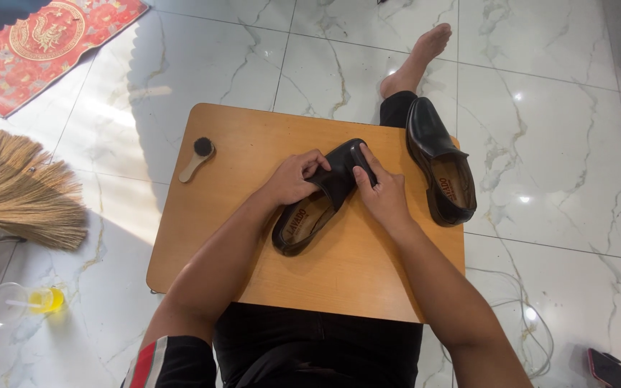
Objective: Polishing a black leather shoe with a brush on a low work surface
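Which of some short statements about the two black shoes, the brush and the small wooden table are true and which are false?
1. Both hands touch the same black leather shoe: the left hand and the right hand. True.
2. The second black leather shoe lies on the floor. False: it lies on the small wooden table, near its right edge.
3. The small wooden-handled brush is held in the left hand. False: it lies apart, by the table's left edge.
4. A straw broom lies on the marble floor. True.
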